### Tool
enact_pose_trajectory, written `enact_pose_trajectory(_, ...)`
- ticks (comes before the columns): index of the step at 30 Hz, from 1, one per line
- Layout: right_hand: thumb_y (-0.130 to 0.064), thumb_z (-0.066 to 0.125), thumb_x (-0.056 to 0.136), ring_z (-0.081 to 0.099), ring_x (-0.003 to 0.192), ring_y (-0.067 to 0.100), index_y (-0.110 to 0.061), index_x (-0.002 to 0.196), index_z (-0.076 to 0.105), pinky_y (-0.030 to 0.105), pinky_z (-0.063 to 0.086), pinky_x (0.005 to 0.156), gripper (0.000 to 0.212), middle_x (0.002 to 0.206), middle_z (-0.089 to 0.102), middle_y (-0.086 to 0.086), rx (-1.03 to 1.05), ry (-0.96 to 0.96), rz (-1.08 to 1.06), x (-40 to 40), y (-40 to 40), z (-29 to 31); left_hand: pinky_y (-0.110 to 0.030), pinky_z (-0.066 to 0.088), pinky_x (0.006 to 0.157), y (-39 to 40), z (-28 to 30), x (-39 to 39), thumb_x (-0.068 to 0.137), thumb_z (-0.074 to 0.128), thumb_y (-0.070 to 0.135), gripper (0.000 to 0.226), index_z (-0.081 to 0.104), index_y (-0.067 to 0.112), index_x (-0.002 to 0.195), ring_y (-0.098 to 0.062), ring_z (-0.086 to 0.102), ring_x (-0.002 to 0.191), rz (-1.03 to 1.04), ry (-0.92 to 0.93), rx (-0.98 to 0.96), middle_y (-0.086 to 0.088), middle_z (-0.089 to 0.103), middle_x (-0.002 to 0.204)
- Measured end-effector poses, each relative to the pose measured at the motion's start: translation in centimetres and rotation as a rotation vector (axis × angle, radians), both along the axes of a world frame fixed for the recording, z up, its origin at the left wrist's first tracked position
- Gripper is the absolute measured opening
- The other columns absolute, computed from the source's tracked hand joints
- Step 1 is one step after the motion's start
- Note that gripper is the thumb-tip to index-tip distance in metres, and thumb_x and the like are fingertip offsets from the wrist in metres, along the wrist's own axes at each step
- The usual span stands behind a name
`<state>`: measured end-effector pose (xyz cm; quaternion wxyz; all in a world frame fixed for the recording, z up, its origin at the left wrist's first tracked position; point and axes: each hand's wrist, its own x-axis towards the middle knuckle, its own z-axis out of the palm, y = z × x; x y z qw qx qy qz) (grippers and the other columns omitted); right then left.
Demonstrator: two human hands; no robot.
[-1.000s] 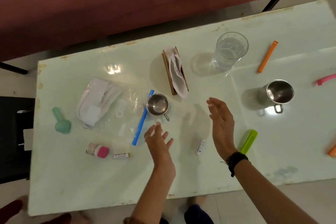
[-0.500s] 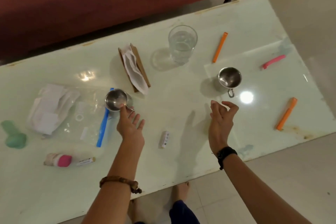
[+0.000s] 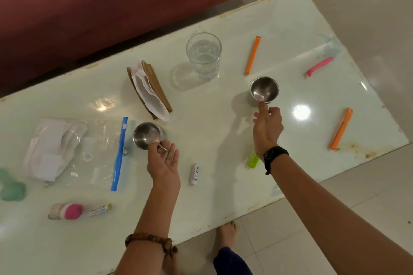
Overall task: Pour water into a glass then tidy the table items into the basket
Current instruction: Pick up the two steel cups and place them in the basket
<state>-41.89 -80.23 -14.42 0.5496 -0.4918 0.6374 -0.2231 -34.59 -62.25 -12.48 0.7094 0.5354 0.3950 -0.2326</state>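
A clear glass [image 3: 203, 56] with water in it stands at the back middle of the white table [image 3: 212, 140]. My left hand [image 3: 164, 163] pinches the handle of a small steel cup [image 3: 146, 135] beside a zip bag. My right hand [image 3: 267, 126] grips the handle of a second steel cup [image 3: 264, 90] to the right of the glass. Both cups look empty and sit on or just above the table. No basket is in view.
A napkin holder [image 3: 148, 89] stands left of the glass. A zip bag [image 3: 73, 149] with a blue seal lies at left. Orange clips [image 3: 253, 54] [image 3: 341, 128], a pink clip [image 3: 320, 66], a green clip [image 3: 253, 160], small tubes [image 3: 194, 173], a pink-capped jar [image 3: 66, 211] lie scattered. A red sofa is behind.
Both hands were open above the table a second ago. The left hand has closed on the left cup's handle and the right hand has reached forward and taken the right cup's handle.
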Motion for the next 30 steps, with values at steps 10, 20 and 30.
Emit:
enact_pose_trajectory(10, -0.037, 0.053, 0.085, 0.058, 0.072, 0.025, -0.003, 0.065, 0.055, 0.040, 0.050, 0.075, 0.040, 0.063, 0.055, 0.004, 0.023, 0.029, -0.040, 1.0, 6.4, 4.1, -0.029, 0.051, 0.078, 3.8, 1.3, -3.0, 0.091, 0.053, 0.026, 0.017, 0.063, 0.013, 0.092, -0.017, 0.063, 0.099, -0.036, 0.024, -0.009, 0.000, 0.067, 0.092)
enact_pose_trajectory(20, -0.032, 0.054, 0.091, 0.049, 0.083, 0.037, 0.002, 0.077, 0.056, 0.055, 0.044, 0.085, 0.037, 0.079, 0.052, 0.029, -0.044, -0.077, 0.349, 4.6, 24.7, 12.1, -0.029, 0.053, 0.080, 15.4, 6.0, 1.7, 0.091, 0.051, 0.019, 0.022, 0.067, 0.006, 0.097, -0.018, 0.066, 0.099, -0.052, -0.131, 0.028, -0.008, 0.071, 0.097)
enact_pose_trajectory(30, -0.039, 0.052, 0.081, 0.043, 0.060, 0.031, 0.000, 0.065, 0.046, 0.035, 0.042, 0.062, 0.042, 0.071, 0.051, 0.027, -0.147, -0.302, 0.869, 19.7, 45.8, 15.2, -0.030, 0.049, 0.087, 39.8, 11.1, 12.7, 0.089, 0.053, 0.015, 0.029, 0.063, 0.007, 0.063, -0.018, 0.070, 0.088, 0.213, -0.311, 0.174, -0.012, 0.074, 0.085)
